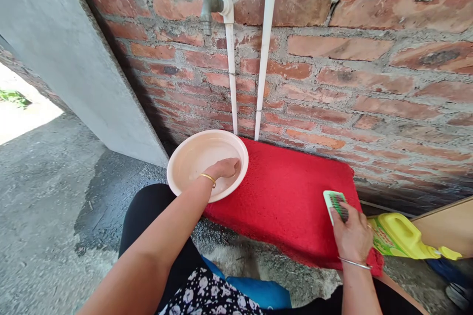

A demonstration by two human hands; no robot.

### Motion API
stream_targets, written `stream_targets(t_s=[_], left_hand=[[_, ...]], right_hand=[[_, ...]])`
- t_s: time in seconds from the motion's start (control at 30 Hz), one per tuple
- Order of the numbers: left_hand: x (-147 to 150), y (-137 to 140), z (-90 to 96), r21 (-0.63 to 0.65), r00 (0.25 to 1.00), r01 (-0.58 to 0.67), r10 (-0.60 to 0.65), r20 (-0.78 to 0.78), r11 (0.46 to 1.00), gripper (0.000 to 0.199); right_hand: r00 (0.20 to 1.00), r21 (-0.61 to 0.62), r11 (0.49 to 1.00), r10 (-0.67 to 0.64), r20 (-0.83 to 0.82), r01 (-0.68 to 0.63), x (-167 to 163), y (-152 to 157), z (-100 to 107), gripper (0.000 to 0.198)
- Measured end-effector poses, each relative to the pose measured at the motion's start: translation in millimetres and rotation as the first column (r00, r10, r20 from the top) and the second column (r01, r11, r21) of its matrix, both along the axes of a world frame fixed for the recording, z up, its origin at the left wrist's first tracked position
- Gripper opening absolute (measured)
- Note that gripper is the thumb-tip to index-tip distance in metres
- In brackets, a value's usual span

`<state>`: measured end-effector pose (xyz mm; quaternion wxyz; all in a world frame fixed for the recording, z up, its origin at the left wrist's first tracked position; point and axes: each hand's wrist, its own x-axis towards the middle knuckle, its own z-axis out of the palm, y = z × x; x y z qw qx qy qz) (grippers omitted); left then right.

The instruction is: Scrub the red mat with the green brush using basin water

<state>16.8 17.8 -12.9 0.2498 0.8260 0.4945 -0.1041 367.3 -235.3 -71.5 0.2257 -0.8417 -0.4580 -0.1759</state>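
A pale pink basin (181, 162) stands at the left end of a bench covered with a red cloth (281, 192). Inside the basin, near its right wall, is my left hand (225, 168), with a gold bangle at the wrist. Its fingers are curled closed, and what they hold, if anything, is hidden. At the right end of the red cloth, my right hand (353, 231) grips a light green scrub brush (332, 199) with its dark green bristles in view. A silver bangle circles that wrist.
A tap (210, 0) and white pipes (263, 59) run along the brick wall (340, 49). A grey slab (84, 59) leans at left over wet concrete floor (107, 206). A yellow detergent bottle (401, 234) lies at right beside a tan board (447, 226).
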Motion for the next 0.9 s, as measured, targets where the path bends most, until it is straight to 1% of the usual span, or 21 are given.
stream_targets(t_s=[0.03, 0.07, 0.13, 0.2, 0.23, 0.27, 0.3, 0.37, 0.43, 0.5, 0.57, 0.6, 0.63, 0.67, 0.73, 0.77, 0.83, 0.87, 0.9], left_hand=[[0, 0, -0.6, 0.003, 1.000, 0.000, 0.000, 0.003, 1.000, 0.021], [0, 0, -0.8, 0.004, 1.000, -0.002, 0.002, 0.006, 1.000, 0.021], [-1, 0, -0.2, 0.002, 1.000, -0.005, 0.005, 0.013, 1.000, 0.021], [-1, -1, 0.7, 0.001, 1.000, -0.004, 0.004, 0.022, 1.000, 0.021], [-1, -1, 1.1, 0.003, 1.000, 0.000, 0.000, 0.027, 1.000, 0.021], [-2, -2, 1.3, 0.006, 0.999, 0.004, -0.004, 0.032, 1.000, 0.021], [-2, -2, 1.4, 0.010, 0.999, 0.006, -0.006, 0.037, 1.000, 0.020], [-2, -2, 1.5, 0.013, 0.999, 0.004, -0.005, 0.044, 1.000, 0.019], [-1, -2, 1.7, 0.008, 0.999, -0.003, 0.003, 0.047, 1.000, 0.017], [-1, -1, 2.0, -0.004, 0.999, -0.011, 0.011, 0.047, 1.000, 0.017], [-1, -1, 2.2, -0.013, 0.999, -0.014, 0.015, 0.047, 1.000, 0.018], [0, 0, 2.3, -0.014, 0.999, -0.017, 0.017, 0.046, 1.000, 0.019], [0, 0, 2.5, -0.014, 0.999, -0.020, 0.021, 0.045, 1.000, 0.019], [0, 0, 2.7, -0.014, 0.999, -0.023, 0.024, 0.043, 1.000, 0.019], [0, -1, 3.5, -0.016, 0.999, -0.028, 0.029, 0.038, 0.999, 0.018], [0, -1, 3.9, -0.015, 0.999, -0.028, 0.028, 0.037, 0.999, 0.018], [0, -1, 4.1, -0.012, 0.999, -0.021, 0.022, 0.039, 1.000, 0.018], [0, -1, 3.9, -0.011, 0.999, -0.019, 0.019, 0.041, 1.000, 0.018], [0, -1, 3.4, -0.010, 0.999, -0.019, 0.019, 0.043, 1.000, 0.019]], right_hand=[[0.995, 0.000, 0.996, 0.091, -0.035, -0.091, -12, 1, 1, 0.049], [0.977, -0.004, 0.979, 0.201, -0.073, -0.202, -27, 3, 2, 0.047], [0.900, -0.021, 0.907, 0.415, -0.131, -0.421, -62, 11, 4, 0.040], [0.829, -0.050, 0.832, 0.543, -0.134, -0.553, -93, 21, 6, 0.034], [0.814, -0.065, 0.813, 0.569, -0.121, -0.578, -104, 25, 7, 0.033], [0.815, -0.077, 0.812, 0.570, -0.104, -0.578, -109, 27, 7, 0.033], [0.829, -0.083, 0.825, 0.553, -0.087, -0.559, -108, 29, 7, 0.034], [0.882, -0.083, 0.878, 0.468, -0.049, -0.471, -91, 28, 6, 0.037], [0.949, -0.063, 0.947, 0.316, 0.004, -0.315, -58, 21, 4, 0.042], [0.990, -0.022, 0.991, 0.133, 0.053, -0.132, -23, 10, 1, 0.047], [0.997, 0.026, 1.000, -0.011, 0.072, 0.009, 2, 0, -1, 0.051], [0.997, 0.046, 0.998, -0.039, 0.065, 0.036, 7, -3, -2, 0.052], [0.998, 0.058, 0.998, -0.032, 0.047, 0.029, 8, -5, -2, 0.052], [1.000, 0.061, 0.998, 0.012, 0.020, -0.013, 3, -4, -2, 0.052], [0.981, 0.046, 0.981, 0.190, -0.048, -0.188, -19, 0, -2, 0.049], [0.953, 0.030, 0.956, 0.292, -0.080, -0.291, -34, 5, -1, 0.046], [0.877, -0.009, 0.883, 0.466, -0.119, -0.470, -66, 14, 1, 0.038], [0.843, -0.026, 0.847, 0.524, -0.123, -0.531, -80, 19, 2, 0.035], [0.820, -0.039, 0.823, 0.559, -0.121, -0.567, -91, 23, 3, 0.033]])
